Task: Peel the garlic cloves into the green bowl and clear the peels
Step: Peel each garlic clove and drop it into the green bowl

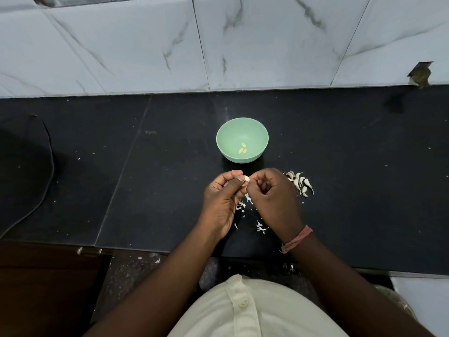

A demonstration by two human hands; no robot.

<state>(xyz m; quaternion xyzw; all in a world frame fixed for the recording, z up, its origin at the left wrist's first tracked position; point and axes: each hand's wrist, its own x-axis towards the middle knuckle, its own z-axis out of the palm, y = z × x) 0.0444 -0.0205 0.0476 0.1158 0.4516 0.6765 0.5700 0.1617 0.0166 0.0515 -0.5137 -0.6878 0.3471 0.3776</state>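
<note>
Nearest the camera, a cream shirt (245,310) is seen. Above it, a garlic clove (246,178) is pinched by the curled left hand (222,203), and its other end is met by the curled fingertips of the right hand (272,198). Peels (261,226) lie scattered beneath. Just beyond, the green bowl (228,137) holds peeled cloves (243,148); unpeeled cloves (301,182) lie just right of the right hand.

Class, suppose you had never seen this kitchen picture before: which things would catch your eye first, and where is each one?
The green bowl stands out at the middle of the black counter, with a few peeled cloves at its bottom. Just in front of it, the left hand and right hand pinch one garlic clove between them. White peels lie scattered beneath the hands, and a cluster of unpeeled cloves lies to the right.
</note>
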